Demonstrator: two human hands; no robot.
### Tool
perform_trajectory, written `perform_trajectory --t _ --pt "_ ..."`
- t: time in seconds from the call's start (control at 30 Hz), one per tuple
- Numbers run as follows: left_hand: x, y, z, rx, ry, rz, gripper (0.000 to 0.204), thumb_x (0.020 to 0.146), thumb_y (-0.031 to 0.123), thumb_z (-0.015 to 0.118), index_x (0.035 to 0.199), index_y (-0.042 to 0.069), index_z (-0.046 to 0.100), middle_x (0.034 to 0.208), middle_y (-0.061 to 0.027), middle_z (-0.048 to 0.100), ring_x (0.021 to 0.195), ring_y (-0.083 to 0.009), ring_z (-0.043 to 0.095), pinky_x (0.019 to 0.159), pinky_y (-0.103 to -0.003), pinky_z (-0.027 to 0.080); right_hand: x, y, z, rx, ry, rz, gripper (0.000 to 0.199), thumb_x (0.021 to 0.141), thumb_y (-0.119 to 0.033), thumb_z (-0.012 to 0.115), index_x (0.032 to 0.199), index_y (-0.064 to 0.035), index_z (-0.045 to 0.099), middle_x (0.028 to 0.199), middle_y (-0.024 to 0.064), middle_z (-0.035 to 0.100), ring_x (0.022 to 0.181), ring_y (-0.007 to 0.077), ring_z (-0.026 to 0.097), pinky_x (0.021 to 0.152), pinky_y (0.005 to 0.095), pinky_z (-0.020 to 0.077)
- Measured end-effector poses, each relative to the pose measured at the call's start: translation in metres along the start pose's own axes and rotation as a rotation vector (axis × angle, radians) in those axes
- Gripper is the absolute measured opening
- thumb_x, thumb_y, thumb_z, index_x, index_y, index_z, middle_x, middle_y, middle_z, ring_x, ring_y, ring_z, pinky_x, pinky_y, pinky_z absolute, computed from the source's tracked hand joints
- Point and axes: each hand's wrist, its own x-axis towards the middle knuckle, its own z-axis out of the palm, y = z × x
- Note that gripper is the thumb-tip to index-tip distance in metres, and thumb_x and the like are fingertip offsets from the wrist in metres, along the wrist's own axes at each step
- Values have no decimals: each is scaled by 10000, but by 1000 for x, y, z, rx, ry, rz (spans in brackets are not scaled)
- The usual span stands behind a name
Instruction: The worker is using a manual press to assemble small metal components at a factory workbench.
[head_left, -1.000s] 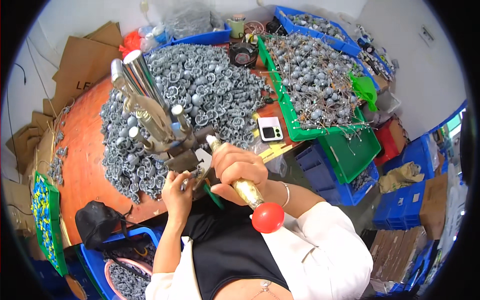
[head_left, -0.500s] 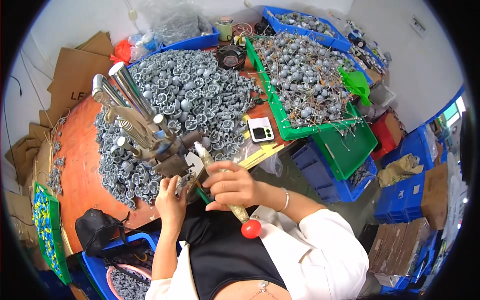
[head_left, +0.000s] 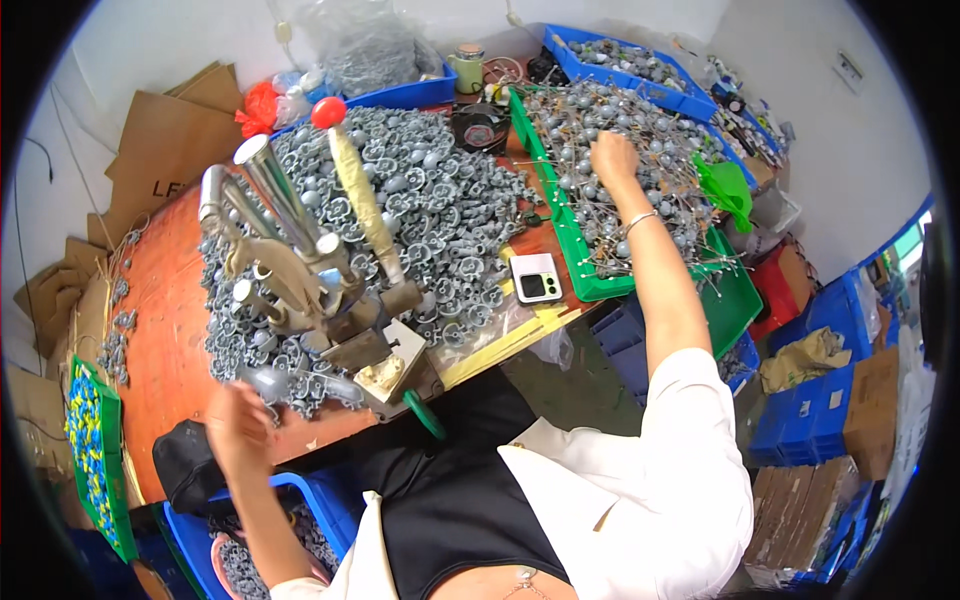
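Observation:
At the table's front left, my left hand (head_left: 238, 425) is smeared by motion, so its grip is unclear. Just beyond its fingertips is a blurred grey ball-shaped piece (head_left: 268, 383); whether they touch cannot be told. My right arm stretches to the far right, where my right hand (head_left: 613, 158) dips into grey balls with thin pins (head_left: 640, 185) in a green tray (head_left: 590, 288). Its fingers are hidden from view. Between my arms stands a metal hand press (head_left: 330, 300), its tape-wrapped lever (head_left: 362, 200) raised, with a red knob (head_left: 328, 113) at the top.
A large heap of grey plastic shells (head_left: 440, 190) surrounds the press. A white phone (head_left: 536, 278) lies by the table's front edge. A small fan (head_left: 480, 128) stands behind the heap. At left are a black bag (head_left: 185, 465) and a green tray of blue-yellow pieces (head_left: 112, 450).
My right hand has let go of the lever and reached far right into the green tray. The lever has swung up and away from me. My left hand has moved left from the press.

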Motion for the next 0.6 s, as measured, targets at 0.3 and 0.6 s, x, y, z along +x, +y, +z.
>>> perform_trajectory --t 0.3,0.6 --pt "163 55 -248 842 513 621 373 934 219 548 1250 22 536 1206 -77 568 1062 -151 537 885 -299 423 40 55 4 474 253 43 203 852 -241 543 833 -76 660 805 98 703 761 250 666 688 389 491" --pt "108 -33 -128 1299 263 325 302 777 186 720 1014 8 660 935 -134 681 784 -227 644 706 -339 505 57 28 -128 1162 745 -39 225 965 -178 496 958 44 527 943 164 659 812 227 660 717 306 548"
